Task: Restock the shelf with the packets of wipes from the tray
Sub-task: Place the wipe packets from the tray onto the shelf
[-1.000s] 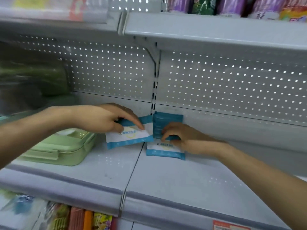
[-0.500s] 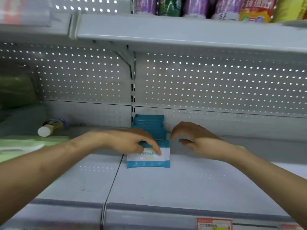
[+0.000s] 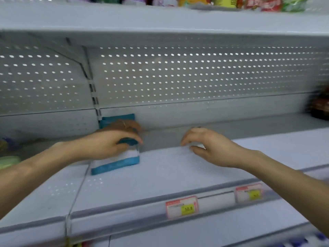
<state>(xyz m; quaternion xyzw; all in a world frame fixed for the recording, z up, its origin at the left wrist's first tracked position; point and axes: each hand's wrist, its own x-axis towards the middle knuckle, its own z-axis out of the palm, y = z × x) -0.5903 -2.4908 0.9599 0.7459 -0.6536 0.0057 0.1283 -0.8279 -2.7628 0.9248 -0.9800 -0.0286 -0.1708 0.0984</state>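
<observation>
L hand (image 3: 112, 146) is lying over the wipes pkt (image 3: 117, 163) on the shelf (image 3: 178, 168), grip unclear; R hand (image 3: 211, 148) is hovering to its right, slack, empty.
</observation>
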